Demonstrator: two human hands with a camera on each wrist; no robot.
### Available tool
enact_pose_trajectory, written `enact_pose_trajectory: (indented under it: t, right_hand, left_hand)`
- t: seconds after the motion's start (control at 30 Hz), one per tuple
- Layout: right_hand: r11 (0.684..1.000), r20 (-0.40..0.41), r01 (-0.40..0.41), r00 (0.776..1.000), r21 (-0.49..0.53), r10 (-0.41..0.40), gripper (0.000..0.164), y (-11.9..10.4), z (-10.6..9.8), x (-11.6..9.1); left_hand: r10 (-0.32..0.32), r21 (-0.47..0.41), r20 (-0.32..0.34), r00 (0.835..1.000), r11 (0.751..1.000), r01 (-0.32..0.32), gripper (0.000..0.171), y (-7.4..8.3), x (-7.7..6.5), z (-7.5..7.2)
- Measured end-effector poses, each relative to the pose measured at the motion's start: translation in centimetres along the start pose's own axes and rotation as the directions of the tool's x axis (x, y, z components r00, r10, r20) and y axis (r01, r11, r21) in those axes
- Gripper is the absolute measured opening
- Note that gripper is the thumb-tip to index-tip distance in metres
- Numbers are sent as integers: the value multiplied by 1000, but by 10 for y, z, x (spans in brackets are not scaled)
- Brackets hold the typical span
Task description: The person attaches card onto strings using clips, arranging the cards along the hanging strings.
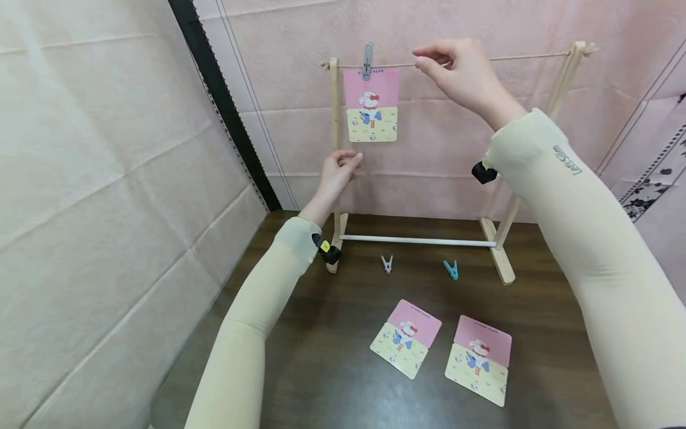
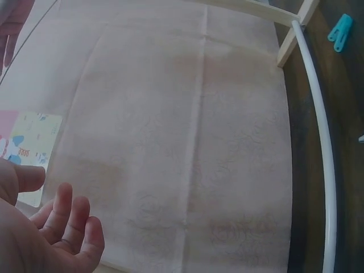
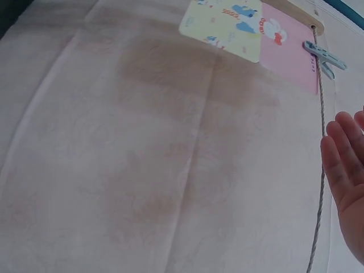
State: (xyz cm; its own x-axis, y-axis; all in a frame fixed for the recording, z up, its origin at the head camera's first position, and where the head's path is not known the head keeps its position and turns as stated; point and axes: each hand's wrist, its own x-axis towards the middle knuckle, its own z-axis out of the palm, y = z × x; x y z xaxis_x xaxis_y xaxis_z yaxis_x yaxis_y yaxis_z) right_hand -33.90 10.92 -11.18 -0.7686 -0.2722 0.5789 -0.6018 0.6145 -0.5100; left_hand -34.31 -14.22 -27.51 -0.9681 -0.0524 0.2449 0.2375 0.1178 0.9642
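A pink and yellow card [image 1: 372, 122] with a cartoon figure hangs from a rope [image 1: 527, 58], held by a grey clothespin [image 1: 367, 59] at its top edge. Just right of the card, at the rope, my right hand [image 1: 455, 71] is raised with nothing in it; in the right wrist view its fingers [image 3: 344, 153] lie straight beside the rope. My left hand [image 1: 337, 173] is below the card's lower left corner. Its thumb and loosely bent fingers are apart in the left wrist view, holding nothing. Whether the right fingertips touch the rope, I cannot tell.
A wooden stand [image 1: 563, 83] with a white lower bar [image 1: 418, 240] carries the rope. On the dark table [image 1: 321, 357] lie a pale clothespin [image 1: 387, 264], a blue clothespin [image 1: 451, 270], a tilted card [image 1: 405, 339] and another card [image 1: 479, 360]. Pale cloth [image 1: 107, 179] hangs at the left.
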Motion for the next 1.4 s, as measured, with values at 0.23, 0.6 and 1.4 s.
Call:
enact_pose_trajectory:
  t: [0.23, 0.6, 1.4]
  right_hand:
    - [1000, -7, -4, 1000, 27, 4, 37, 10, -7, -19]
    - [1000, 12, -22, 1000, -10, 22, 37, 32, -14, -62]
    - [995, 58, -93, 994, -32, 94, 40, 81, 5, -143]
  left_hand:
    - [3, 50, 57, 998, 999, -6, 36, 2, -13, -2]
    - [-12, 92, 134, 991, 996, -1, 45, -11, -45, -28]
    - [-32, 236, 229, 973, 971, -24, 46, -45, -89, -48]
